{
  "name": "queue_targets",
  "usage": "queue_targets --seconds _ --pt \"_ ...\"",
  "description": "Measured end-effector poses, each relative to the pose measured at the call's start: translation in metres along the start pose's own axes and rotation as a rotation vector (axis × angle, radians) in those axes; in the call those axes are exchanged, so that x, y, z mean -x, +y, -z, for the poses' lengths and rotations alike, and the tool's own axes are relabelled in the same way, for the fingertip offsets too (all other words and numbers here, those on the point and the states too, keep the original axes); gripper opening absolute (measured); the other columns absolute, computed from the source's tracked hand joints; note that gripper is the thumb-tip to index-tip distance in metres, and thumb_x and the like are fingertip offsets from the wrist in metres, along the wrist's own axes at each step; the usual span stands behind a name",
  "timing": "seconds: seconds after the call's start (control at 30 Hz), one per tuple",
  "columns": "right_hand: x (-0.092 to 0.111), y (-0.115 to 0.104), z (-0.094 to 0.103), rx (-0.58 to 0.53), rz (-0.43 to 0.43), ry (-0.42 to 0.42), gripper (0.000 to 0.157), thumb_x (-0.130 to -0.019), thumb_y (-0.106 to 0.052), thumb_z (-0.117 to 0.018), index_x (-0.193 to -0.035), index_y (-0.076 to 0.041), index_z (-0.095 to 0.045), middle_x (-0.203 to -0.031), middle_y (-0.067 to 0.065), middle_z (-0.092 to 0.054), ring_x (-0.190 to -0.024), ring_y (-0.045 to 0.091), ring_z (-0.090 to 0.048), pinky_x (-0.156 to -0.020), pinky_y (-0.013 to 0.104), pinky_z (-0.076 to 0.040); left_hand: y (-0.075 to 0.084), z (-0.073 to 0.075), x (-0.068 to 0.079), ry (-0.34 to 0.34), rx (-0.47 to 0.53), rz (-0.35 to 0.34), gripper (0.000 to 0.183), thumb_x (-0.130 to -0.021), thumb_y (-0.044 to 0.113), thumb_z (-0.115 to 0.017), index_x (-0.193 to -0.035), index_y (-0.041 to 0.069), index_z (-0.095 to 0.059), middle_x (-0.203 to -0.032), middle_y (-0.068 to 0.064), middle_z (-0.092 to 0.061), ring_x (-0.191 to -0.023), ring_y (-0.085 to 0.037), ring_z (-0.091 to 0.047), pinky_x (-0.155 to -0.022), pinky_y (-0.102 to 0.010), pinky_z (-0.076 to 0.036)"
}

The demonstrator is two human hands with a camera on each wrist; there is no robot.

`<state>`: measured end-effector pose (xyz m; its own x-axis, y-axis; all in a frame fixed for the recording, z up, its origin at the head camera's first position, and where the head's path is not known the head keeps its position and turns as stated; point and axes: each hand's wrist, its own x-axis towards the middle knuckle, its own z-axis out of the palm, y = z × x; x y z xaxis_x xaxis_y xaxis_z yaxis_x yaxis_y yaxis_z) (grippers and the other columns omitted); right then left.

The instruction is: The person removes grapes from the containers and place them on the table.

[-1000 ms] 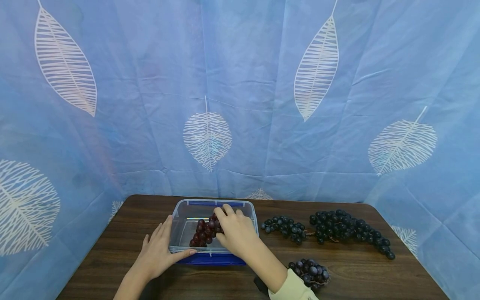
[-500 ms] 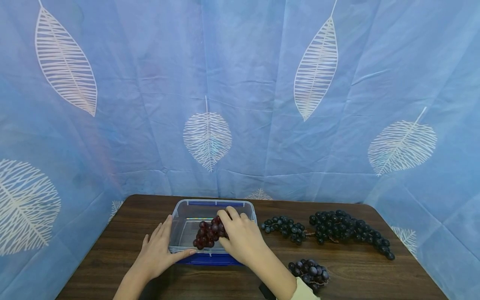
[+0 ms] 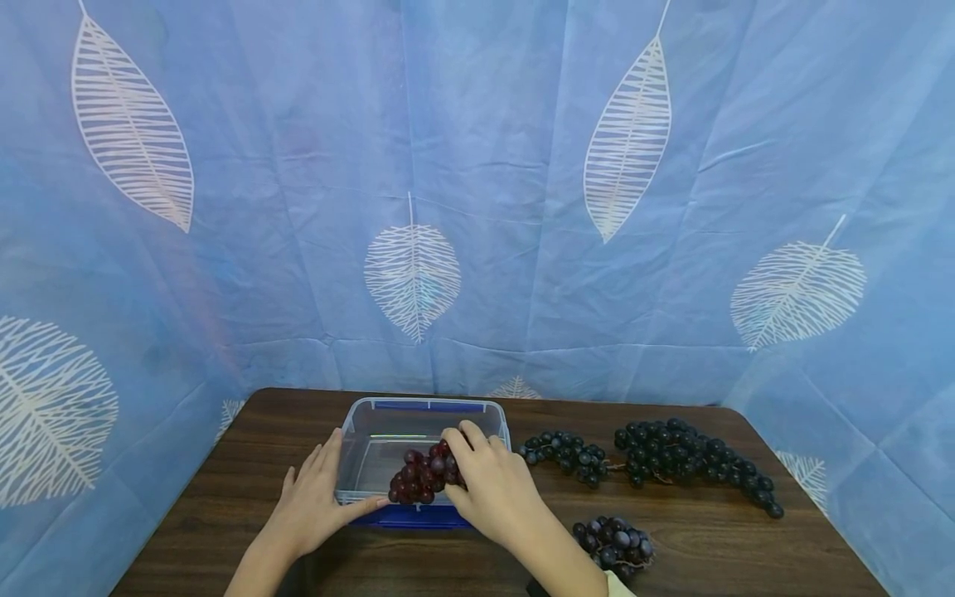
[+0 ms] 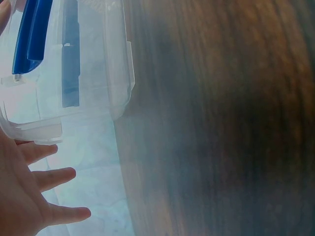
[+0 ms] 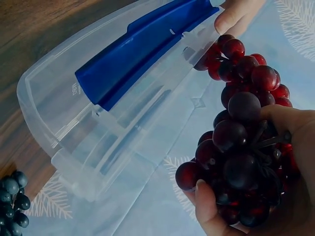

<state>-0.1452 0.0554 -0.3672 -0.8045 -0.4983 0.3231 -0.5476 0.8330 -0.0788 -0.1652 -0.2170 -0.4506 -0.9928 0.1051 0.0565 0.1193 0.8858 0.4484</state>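
Note:
My right hand (image 3: 498, 493) grips a bunch of dark red grapes (image 3: 419, 479) over the front rim of a clear plastic container (image 3: 354, 423) with blue latches. In the right wrist view, fingers and thumb curl round the upper part of the red bunch (image 5: 241, 132), near its stem, and the rest stretches away toward the other hand. At the container's front left corner rests my left hand (image 3: 309, 502), its thumb along the front rim. The left wrist view shows its fingers (image 4: 56, 178) straight and spread beside the container wall (image 4: 93, 59).
Black grapes (image 3: 570, 454) lie right of the container, with a longer black bunch (image 3: 671, 452) beyond them. Another dark bunch (image 3: 615, 543) sits near the right forearm. A brown wooden table (image 3: 716, 547) carries everything, backed by a blue leaf-print cloth (image 3: 507, 274).
My right hand has drawn the red grapes up from inside the container, toward me and slightly right, to its front rim. The left hand has stayed in place.

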Motion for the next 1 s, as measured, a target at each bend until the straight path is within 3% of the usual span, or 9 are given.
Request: queue_targets --seconds 0.37,0.6,0.87,1.0 --pt "0.015 0.004 0.005 -0.026 -0.011 -0.023 0.06 -0.086 -0.033 -0.08 -0.137 -0.015 -0.054 -0.137 0.014 -0.058 -0.098 0.033 -0.068 -0.05 0.027 -0.05 -0.002 0.0 0.001 -0.004 -0.004 -0.01 0.126 -0.079 0.082 -0.057 -0.161 0.001 -0.006 -0.163 -0.025 -0.02 -0.146 -0.052 -0.023 -0.104 -0.082 -0.016" --pt "0.024 0.005 0.009 -0.051 -0.02 -0.051 0.059 -0.087 -0.032 -0.08 -0.137 -0.016 -0.053 -0.137 0.011 -0.057 -0.094 0.03 -0.066 -0.046 0.023 -0.04 -0.002 -0.001 0.001 0.005 -0.017 -0.004 0.128 -0.078 0.083 -0.057 -0.161 0.001 -0.004 -0.162 -0.026 -0.022 -0.145 -0.052 -0.024 -0.104 -0.082 -0.016" --pt "0.035 0.005 0.013 -0.073 -0.021 -0.076 0.058 -0.086 -0.03 -0.08 -0.136 -0.015 -0.055 -0.14 0.014 -0.056 -0.096 0.034 -0.068 -0.047 0.025 -0.045 0.0 -0.001 0.002 0.014 -0.021 0.005 0.13 -0.077 0.084 -0.058 -0.161 0.0 -0.005 -0.161 -0.027 -0.024 -0.145 -0.052 -0.025 -0.104 -0.083 -0.015" --pt "0.042 0.005 0.015 -0.099 -0.028 -0.098 0.059 -0.086 -0.029 -0.08 -0.137 -0.015 -0.054 -0.14 0.011 -0.055 -0.091 0.03 -0.066 -0.048 0.024 -0.041 0.0 0.0 0.001 0.009 -0.016 -0.001 0.129 -0.077 0.084 -0.057 -0.161 0.002 -0.005 -0.163 -0.025 -0.02 -0.146 -0.052 -0.024 -0.105 -0.082 -0.016"
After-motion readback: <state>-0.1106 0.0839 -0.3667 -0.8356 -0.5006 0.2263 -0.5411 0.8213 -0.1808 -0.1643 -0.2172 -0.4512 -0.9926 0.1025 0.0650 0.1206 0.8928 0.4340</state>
